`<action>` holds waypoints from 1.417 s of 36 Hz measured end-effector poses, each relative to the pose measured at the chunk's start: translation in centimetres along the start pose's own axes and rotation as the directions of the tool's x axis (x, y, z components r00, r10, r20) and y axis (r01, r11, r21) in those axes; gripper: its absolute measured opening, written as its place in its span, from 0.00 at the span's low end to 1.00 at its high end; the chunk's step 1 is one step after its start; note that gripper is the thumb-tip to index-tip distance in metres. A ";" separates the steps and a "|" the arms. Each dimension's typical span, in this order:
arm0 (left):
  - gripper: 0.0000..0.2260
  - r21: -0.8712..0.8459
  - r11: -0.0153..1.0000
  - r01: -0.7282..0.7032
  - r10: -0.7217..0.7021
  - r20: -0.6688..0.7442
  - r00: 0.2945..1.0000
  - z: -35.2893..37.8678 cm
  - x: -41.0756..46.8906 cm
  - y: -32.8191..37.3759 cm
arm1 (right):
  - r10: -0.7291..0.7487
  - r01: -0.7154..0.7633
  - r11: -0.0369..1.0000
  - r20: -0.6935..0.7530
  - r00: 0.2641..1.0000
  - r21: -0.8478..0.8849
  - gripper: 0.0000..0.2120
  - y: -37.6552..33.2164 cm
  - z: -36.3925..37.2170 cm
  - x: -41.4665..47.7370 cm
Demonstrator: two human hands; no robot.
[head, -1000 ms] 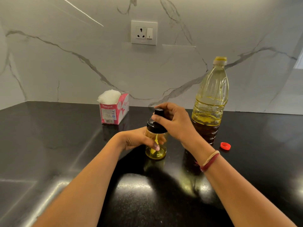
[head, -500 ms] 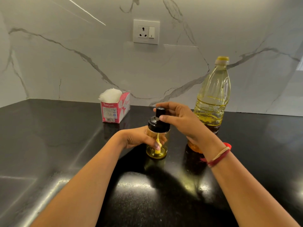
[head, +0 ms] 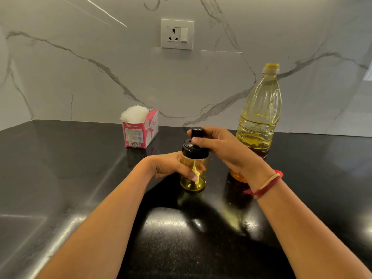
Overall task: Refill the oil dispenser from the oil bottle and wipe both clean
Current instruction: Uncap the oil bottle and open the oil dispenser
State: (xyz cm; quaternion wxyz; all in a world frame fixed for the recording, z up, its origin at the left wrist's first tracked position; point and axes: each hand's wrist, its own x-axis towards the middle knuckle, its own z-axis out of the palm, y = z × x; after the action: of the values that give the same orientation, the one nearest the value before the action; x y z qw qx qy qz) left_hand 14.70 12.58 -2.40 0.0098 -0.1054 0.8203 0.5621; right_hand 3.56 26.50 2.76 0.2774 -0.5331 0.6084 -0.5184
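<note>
We hold the oil dispenser [head: 192, 185] upright on the black worktop [head: 60, 178], near the middle of our view. Our left hand [head: 169, 168] wraps round its glass body, fingers [head: 191, 176] curled and pressed against the glass, with a shallow pool of yellow oil showing at the bottom. Our right hand [head: 219, 148] comes in from the side onto the black lid [head: 194, 151], pinching the knob [head: 197, 132] on top between the thumb in front and the fingers curled behind it. The oil bottle [head: 259, 109] stands upright just behind our right hand, roughly half full. A red cap [head: 279, 173] lies on the worktop, mostly hidden behind our right wrist, which wears a thread band [head: 265, 186]. A pink tissue box [head: 141, 131] sits further back to the left, near the marble wall [head: 80, 77], below a socket [head: 177, 34].
</note>
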 end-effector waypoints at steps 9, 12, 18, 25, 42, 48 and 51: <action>0.41 -0.402 0.860 -0.314 0.251 -0.201 0.947 -0.3 -0.3 0.5 | -0.427 0.226 0.849 -0.367 0.827 -0.478 0.11 0.5 1.5 0.2; 0.33 -0.379 0.871 -0.313 0.248 -0.210 0.946 -0.1 0.1 0.4 | -0.455 0.241 0.812 -0.317 0.832 -0.532 0.09 0.4 1.5 0.2; 0.41 -0.444 0.837 -0.319 0.243 -0.220 0.945 0.2 0.4 0.3 | -0.363 0.239 0.849 -0.191 0.912 -0.472 0.10 0.0 0.7 0.5; 0.41 -0.450 0.837 -0.310 0.237 -0.212 0.948 0.4 0.3 0.6 | -0.301 0.270 0.865 -0.006 0.954 -0.423 0.13 -0.2 -0.2 0.4; 0.23 -0.488 0.826 -0.283 0.237 -0.154 0.959 0.6 0.0 0.8 | -0.489 0.443 0.870 -0.256 0.834 -0.216 0.11 -1.6 -2.2 -0.4; 0.20 -0.469 0.832 -0.295 0.245 -0.166 0.955 0.4 0.2 0.7 | -0.551 0.500 0.833 -0.439 0.710 -0.237 0.09 -2.1 -2.0 -0.6; 0.19 -0.450 0.839 -0.305 0.243 -0.190 0.951 0.3 0.3 0.6 | -0.551 0.500 0.829 -0.519 0.653 -0.252 0.10 -2.0 -2.0 -0.6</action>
State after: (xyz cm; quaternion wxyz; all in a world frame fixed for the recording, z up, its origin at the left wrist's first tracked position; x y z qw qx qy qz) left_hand 14.29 12.97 -1.98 -0.1484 -0.0211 0.6631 0.7333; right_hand 2.66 27.93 5.13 -0.1035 -0.5167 0.5037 -0.6845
